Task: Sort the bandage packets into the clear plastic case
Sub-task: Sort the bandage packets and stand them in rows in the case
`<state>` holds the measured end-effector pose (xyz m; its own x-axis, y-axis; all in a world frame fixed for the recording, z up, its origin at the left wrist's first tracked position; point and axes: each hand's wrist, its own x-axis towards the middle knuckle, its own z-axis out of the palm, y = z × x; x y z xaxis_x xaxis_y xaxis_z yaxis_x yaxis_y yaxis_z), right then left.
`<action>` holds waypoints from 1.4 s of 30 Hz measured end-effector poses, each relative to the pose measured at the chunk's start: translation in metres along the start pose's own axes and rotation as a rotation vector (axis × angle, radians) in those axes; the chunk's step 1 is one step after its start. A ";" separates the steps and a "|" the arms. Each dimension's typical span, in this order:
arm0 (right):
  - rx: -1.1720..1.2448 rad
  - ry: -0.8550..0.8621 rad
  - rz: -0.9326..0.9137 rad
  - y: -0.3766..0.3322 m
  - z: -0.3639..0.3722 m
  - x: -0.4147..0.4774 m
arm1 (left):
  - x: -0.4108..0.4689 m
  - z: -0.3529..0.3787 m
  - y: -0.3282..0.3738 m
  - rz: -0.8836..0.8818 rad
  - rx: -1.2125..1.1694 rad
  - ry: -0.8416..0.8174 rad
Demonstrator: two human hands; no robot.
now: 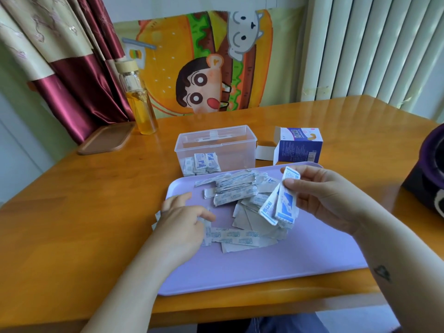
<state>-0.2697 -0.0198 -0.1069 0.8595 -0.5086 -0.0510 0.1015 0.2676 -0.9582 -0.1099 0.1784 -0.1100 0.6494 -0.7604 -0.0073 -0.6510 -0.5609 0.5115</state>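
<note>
Over by the far left edge of the worktop (72,200) there's just a wooden lid (105,139) and a glass bottle (141,102) of yellow stuff, nothing to do with the job. Moving right, the left hand (185,219) is down on the near-left part of the lavender tray (288,255), fingers bent over some long strip packets. Its grip might be on one, but I honestly can't tell if it's pinched anything.

Behind the tray, around the middle of the worktop, sits the clear plastic case (216,145), open on top, with a small batch of sorted packets (201,162) standing in its left part. The rest of the case looks bare. So that's the done part: not much.

In the middle of the tray is the loose pile (240,193), lots of bandage packets in a few shapes, all jumbled. That's what's left, and it's most of the job I'd say.

Right of the pile, the right hand (319,195) is up over the tray, grip clamped on a little fan of blue-printed packets (281,203), thumb and fingers pinching them. Guessing those go in the case next. Towards the back right is the opened bandage box (298,147), and there's a dark bag (430,169) at the right edge.
</note>
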 end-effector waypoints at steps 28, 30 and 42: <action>-1.435 -0.046 -0.167 -0.009 0.021 0.088 | 0.014 -0.001 0.018 -0.218 -1.506 -0.058; -1.431 -0.080 -0.182 -0.008 0.031 0.101 | 0.015 -0.003 0.016 -0.209 -1.506 -0.024; -1.844 -0.361 0.001 0.006 0.061 0.111 | 0.015 -0.017 -0.005 -0.215 -1.513 0.055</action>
<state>-0.1428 -0.0252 -0.1011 0.9343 -0.2695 -0.2333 -0.2841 -0.9583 -0.0308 -0.0901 0.1753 -0.0977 0.7115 -0.6791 -0.1804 0.4318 0.2200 0.8747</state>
